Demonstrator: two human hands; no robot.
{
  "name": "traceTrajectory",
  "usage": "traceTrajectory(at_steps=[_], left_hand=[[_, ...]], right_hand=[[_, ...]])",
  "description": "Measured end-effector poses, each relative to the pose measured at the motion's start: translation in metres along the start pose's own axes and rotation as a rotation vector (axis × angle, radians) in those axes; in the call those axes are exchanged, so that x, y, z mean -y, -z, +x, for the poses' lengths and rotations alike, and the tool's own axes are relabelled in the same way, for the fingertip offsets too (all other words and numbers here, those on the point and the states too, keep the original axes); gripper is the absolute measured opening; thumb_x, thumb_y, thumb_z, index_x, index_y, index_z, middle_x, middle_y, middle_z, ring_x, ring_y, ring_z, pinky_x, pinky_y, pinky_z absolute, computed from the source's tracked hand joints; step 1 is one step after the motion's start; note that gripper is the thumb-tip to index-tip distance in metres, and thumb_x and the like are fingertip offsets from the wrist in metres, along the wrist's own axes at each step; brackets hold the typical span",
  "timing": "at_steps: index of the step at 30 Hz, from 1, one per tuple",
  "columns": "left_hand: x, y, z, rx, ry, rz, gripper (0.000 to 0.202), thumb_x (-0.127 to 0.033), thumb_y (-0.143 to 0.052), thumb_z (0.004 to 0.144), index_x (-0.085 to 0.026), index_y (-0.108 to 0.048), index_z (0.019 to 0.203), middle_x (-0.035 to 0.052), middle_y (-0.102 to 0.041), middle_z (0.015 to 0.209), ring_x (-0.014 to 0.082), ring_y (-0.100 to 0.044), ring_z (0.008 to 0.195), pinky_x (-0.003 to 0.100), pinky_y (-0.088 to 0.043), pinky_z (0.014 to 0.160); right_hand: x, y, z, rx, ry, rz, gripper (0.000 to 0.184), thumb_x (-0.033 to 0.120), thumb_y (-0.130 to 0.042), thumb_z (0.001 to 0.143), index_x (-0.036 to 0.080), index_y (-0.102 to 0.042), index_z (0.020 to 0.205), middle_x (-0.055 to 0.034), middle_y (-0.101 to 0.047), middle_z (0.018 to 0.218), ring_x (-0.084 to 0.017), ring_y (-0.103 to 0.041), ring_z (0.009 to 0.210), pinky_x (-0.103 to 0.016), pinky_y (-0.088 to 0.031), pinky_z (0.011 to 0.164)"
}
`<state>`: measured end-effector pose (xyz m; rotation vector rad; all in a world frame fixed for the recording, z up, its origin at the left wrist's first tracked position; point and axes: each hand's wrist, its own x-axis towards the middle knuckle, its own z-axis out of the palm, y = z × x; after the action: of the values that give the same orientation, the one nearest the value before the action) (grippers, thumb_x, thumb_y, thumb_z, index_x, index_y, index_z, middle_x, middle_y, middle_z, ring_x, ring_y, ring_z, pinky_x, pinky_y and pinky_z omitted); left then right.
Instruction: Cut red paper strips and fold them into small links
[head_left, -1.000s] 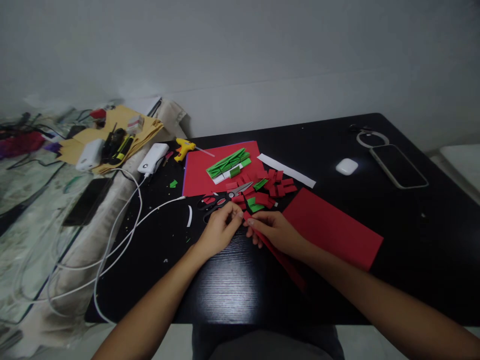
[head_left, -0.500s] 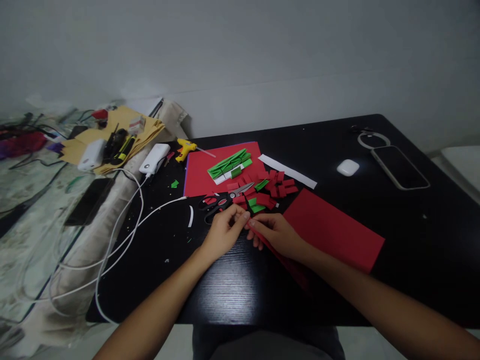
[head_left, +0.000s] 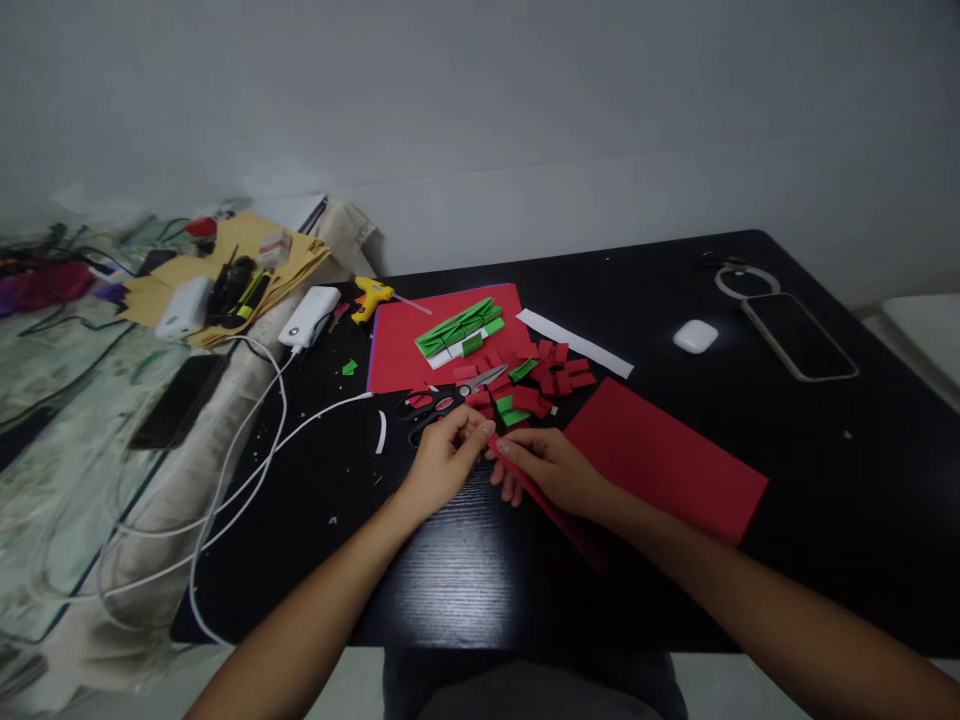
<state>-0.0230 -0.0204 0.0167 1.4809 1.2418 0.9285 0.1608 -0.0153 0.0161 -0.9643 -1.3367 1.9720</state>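
Right hand [head_left: 559,470]: grasping a red strip [head_left: 550,508] between thumb and fingers. Left hand [head_left: 452,455]: thumb and fingers bent close together at the strip's far end; whether they grip it or only touch it, cannot tell.

Location: the strip slants from the fingertips back toward the near edge of the worktop [head_left: 300,570], left of the red sheet [head_left: 667,465] and nearer the person than the red pieces [head_left: 559,382].

Step, as judged: working the strip's end, probably a fold. Sound practice: match the edges before pressing, hold firm with the right hand close to the crease, and run the left thumb along it once — squarely, without twisting. The trailing length should hang free of the right forearm, lest it kink.

Hazard noted: scissors [head_left: 450,398] just beyond the left hand — blades pointing away, toward the pieces.
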Motion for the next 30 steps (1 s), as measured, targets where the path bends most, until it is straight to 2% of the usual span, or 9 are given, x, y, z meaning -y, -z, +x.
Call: traceTrajectory(at_steps=[7,13,17,23,30], left_hand=[[0.002,0.007,0.003,-0.062,0.006,-0.012,0.03,-0.044,-0.058,0.096,-0.017,-0.059,0.083,-0.0046,-0.051,0.058,0.0093,-0.046,0.052,0.021,-0.037,0.052],[-0.003,0.004,0.003,-0.028,0.054,-0.111,0.031,-0.047,-0.064,0.091,-0.016,-0.062,0.088,-0.0032,-0.056,0.062,0.0085,-0.051,0.051,0.02,-0.041,0.051],[-0.007,0.006,0.004,0.028,0.103,-0.151,0.037,-0.051,-0.07,0.085,-0.015,-0.064,0.084,-0.0011,-0.061,0.064,0.0079,-0.051,0.049,0.019,-0.042,0.048],[-0.006,0.015,0.008,0.0,0.09,-0.151,0.036,-0.05,-0.07,0.085,-0.014,-0.064,0.085,-0.0024,-0.059,0.061,0.0074,-0.051,0.048,0.019,-0.042,0.048],[-0.001,0.019,0.008,0.004,0.054,-0.128,0.031,-0.045,-0.068,0.089,-0.015,-0.064,0.089,-0.0022,-0.06,0.065,0.008,-0.053,0.053,0.019,-0.043,0.052]], right_hand=[[0.001,0.001,0.0,-0.034,0.013,-0.077,0.04,0.051,-0.06,0.091,0.013,-0.069,0.089,-0.0031,-0.068,0.072,-0.01,-0.058,0.049,-0.021,-0.047,0.043],[0.001,-0.001,-0.002,-0.085,0.047,-0.196,0.039,0.046,-0.057,0.094,0.015,-0.067,0.074,-0.0001,-0.062,0.059,-0.009,-0.052,0.046,-0.02,-0.041,0.043],[0.002,-0.002,-0.003,-0.085,0.057,-0.193,0.038,0.047,-0.059,0.093,0.015,-0.068,0.074,0.0002,-0.062,0.061,-0.009,-0.052,0.046,-0.02,-0.04,0.044],[0.007,-0.001,-0.002,-0.037,0.033,-0.127,0.04,0.052,-0.061,0.09,0.015,-0.068,0.077,-0.0023,-0.067,0.068,-0.008,-0.052,0.046,-0.02,-0.04,0.042],[0.004,0.0,-0.003,-0.099,0.035,-0.249,0.036,0.047,-0.064,0.09,0.015,-0.07,0.074,0.0023,-0.057,0.053,-0.008,-0.049,0.044,-0.02,-0.039,0.044]])
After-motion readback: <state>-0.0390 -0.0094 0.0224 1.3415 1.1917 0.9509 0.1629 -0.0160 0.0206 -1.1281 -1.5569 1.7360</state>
